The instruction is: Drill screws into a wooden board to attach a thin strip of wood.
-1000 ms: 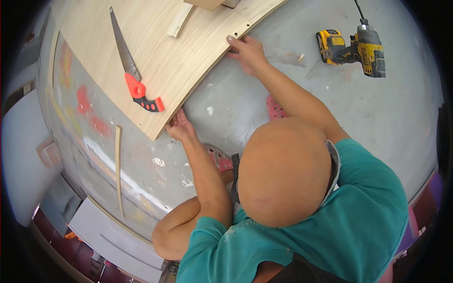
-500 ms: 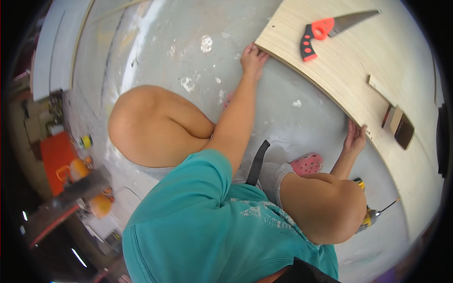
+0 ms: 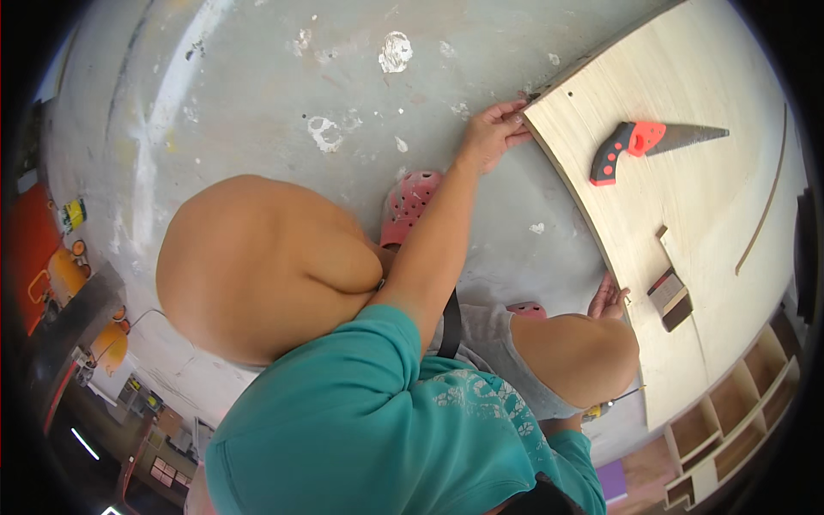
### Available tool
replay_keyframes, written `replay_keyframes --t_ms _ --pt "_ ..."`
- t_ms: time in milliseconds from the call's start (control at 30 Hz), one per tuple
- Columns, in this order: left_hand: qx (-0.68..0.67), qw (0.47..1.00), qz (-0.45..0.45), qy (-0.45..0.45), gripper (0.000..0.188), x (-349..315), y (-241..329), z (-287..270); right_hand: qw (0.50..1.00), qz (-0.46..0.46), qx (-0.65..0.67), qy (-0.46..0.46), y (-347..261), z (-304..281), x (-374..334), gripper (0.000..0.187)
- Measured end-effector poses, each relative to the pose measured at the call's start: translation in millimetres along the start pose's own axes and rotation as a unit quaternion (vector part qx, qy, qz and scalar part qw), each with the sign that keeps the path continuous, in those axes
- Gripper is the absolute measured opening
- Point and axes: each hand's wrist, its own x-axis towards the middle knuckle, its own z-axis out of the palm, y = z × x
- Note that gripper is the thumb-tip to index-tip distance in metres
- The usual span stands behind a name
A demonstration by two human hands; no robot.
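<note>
Toward the far right of the floor (image 3: 257, 112), the left hand (image 3: 494, 139) is clamped on the far left corner of the board (image 3: 687, 193), its fingers bent close together at the edge, some of the fingertips hidden. Nearer and farther right, the right hand (image 3: 608, 300) touches the same curved edge, its fingers slightly apart and one tip showing at the board's rim; the right knee (image 3: 584, 360) hides part of this hand, so I cannot tell how firmly it is closed.

The board spreads over the right side, pale and bowed by the lens. On its far part lies the saw (image 3: 620, 154), red-and-black handle to the left, blade to the right. Nearer are a short wood strip (image 3: 668, 247) and, just beside it, a brown block (image 3: 669, 299).

At the near right stands a shelf (image 3: 705, 472) of open wooden compartments; what they hold is too small to tell. Just beyond the right knee, the drill (image 3: 592, 414) is mostly covered.
</note>
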Motion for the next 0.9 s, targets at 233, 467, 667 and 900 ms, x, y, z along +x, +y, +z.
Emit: replay_keyframes --t_ms 233,467,667,900 --pt "-0.07 0.997 -0.005 -0.007 0.03 52 42 -55 0.999 -0.028 -0.039 -0.012 49 43 5 0.046" --pt "-0.01 1.0 0.01 0.018 0.036 48 47 -41 0.998 0.027 -0.055 -0.027 40 40 23 0.044" --pt "0.05 0.996 0.048 0.063 0.038 31 -24 27 0.996 0.011 -0.078 -0.03 -3 18 29 0.04" --pt "0.097 0.988 0.12 0.002 0.045 -1 -183 142 0.999 0.031 0.037 -0.005 -106 -93 131 0.033"
